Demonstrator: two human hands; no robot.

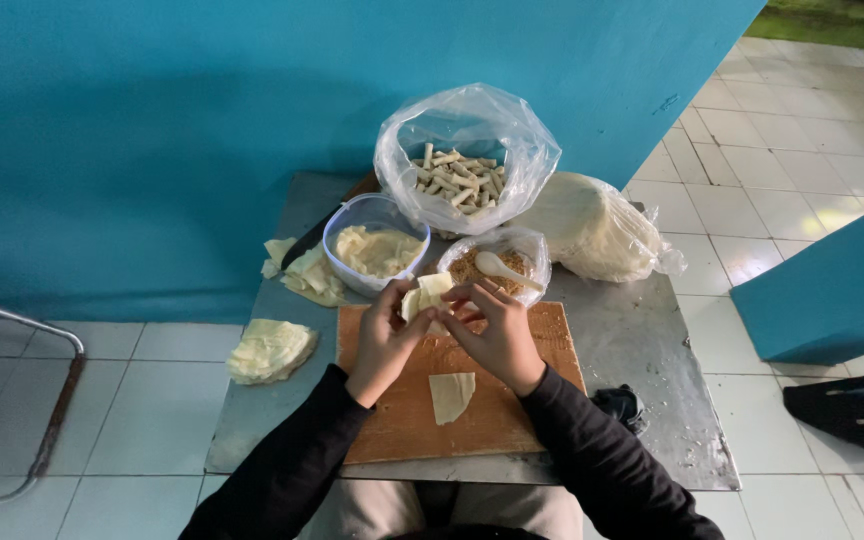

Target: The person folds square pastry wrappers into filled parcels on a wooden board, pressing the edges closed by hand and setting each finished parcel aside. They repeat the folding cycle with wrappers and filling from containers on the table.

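Both hands meet above a wooden board (512,420) on a small metal table (632,350). My left hand (382,345) and my right hand (497,335) together pinch a pale folded pastry sheet (426,293). A second cut piece of sheet (450,395) lies flat on the board just below my hands. Right behind my fingers stands a bowl of brown crumbly filling (472,268) with a white spoon (502,267) in it. Both sleeves are black.
A round tub of pale dough scraps (377,250) stands left of the filling. Behind it, a clear bag holds several rolled pieces (460,178). A bagged stack of sheets (592,230) lies right; loose sheets (270,350) lie at the table's left edge. Blue wall behind, tiled floor around.
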